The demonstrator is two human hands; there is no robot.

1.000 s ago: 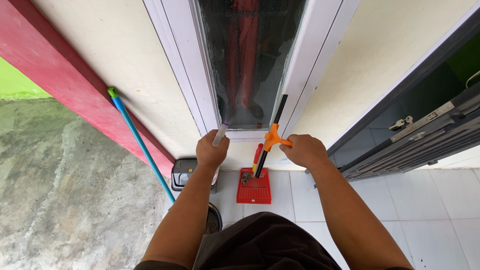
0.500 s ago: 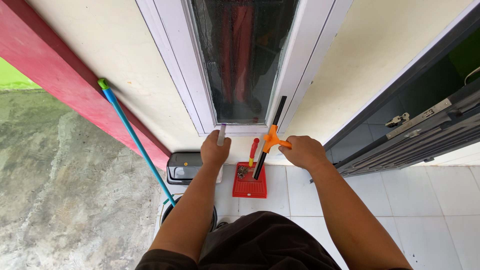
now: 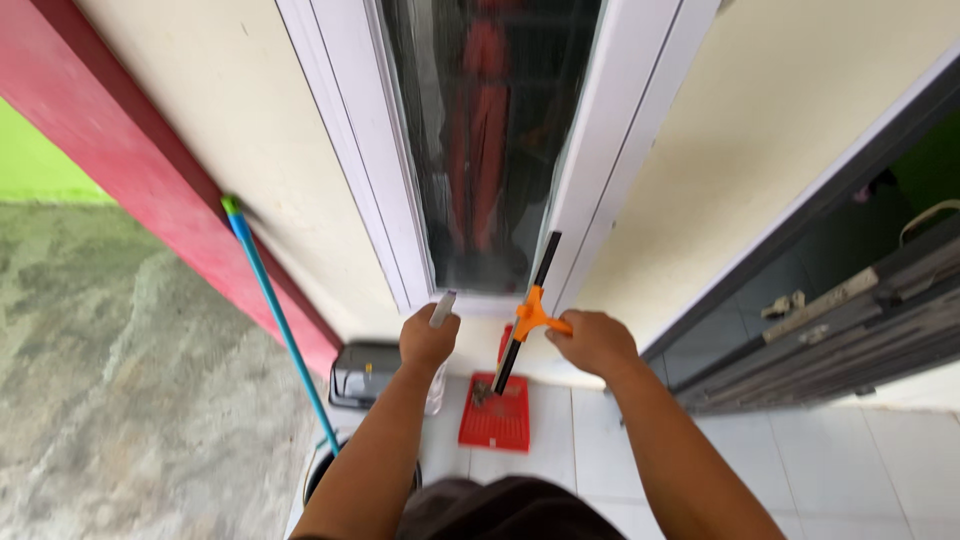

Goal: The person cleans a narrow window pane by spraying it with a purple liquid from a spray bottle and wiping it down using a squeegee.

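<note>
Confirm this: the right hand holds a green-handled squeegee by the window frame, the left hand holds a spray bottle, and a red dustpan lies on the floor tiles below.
Not quite. In the head view the squeegee in the right hand has an orange handle, not green. The rest holds: the left hand holds a spray bottle, and the red dustpan lies on the floor tiles below the window frame.

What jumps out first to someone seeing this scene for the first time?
Two bare arms reach toward a tall window pane in a white frame. The right hand holds an orange squeegee at the pane's lower right edge, and the left hand grips a small spray bottle beside it. Below sits a red dustpan on white tiles, and a blue pole leans on the wall at left.
</note>
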